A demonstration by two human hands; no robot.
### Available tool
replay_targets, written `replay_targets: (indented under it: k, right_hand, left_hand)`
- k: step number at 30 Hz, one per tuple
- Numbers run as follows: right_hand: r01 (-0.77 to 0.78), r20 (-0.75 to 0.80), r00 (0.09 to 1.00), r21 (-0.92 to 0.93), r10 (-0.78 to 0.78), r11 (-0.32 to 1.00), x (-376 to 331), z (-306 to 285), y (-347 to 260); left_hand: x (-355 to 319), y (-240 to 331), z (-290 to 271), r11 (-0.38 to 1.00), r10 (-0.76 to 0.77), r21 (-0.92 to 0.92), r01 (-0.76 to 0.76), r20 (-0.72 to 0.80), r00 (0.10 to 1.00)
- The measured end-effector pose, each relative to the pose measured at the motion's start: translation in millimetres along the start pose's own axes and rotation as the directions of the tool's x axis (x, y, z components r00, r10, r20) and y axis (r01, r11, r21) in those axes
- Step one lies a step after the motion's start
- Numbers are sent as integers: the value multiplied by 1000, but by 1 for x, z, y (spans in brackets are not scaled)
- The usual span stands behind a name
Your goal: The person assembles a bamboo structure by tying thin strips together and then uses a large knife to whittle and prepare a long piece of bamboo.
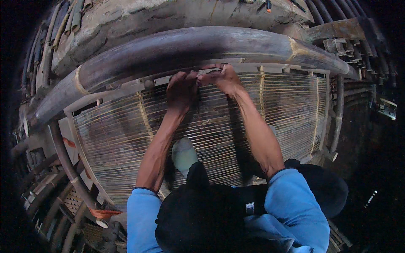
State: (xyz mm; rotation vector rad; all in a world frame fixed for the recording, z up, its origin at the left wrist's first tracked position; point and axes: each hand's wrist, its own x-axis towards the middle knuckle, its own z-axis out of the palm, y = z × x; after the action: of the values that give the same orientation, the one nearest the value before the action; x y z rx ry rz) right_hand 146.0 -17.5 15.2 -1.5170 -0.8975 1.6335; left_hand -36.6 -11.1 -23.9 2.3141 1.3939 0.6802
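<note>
A wide panel of thin, pale bamboo strips (pixel 291 105) lies in front of me, crossed by a few lashed ribs and held in a wooden frame. At its far edge, just below a thick bamboo pole (pixel 190 44), both my hands work close together. My left hand (pixel 180 89) is closed, its fingertips pinched near those of the other hand. My right hand (pixel 225 80) is also closed, with thumb and forefinger bent toward the left one. Whatever sits between the fingertips is too small and shadowed to make out. My legs and a pale sock (pixel 184 154) show below the panel's strips.
Beyond the pole rises a rough grey ledge (pixel 168 17). Stacked bamboo poles (pixel 38 55) stand at the far left, and more lie at the far right. An upright bamboo post (pixel 69 164) with an orange tie (pixel 103 213) flanks the panel's left side; another post (pixel 338 116) stands at right.
</note>
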Motion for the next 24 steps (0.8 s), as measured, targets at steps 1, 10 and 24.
replay_targets:
  k: [1, 10, 24]
  right_hand:
    - [-5, 2, 1000, -2, 5, 1000, 2, -1, 3]
    - [148, -121, 971, -375, -207, 915, 13, -11, 25]
    - [48, -105, 954, -872, -280, 488, 15, -15, 30]
  left_hand:
    - [-3, -5, 1, 1000, -5, -2, 5, 1, 1000]
    - [-51, 31, -49, 696, -380, -615, 370, 122, 917]
    - [-177, 61, -170, 222, -545, -480, 849, 661, 516]
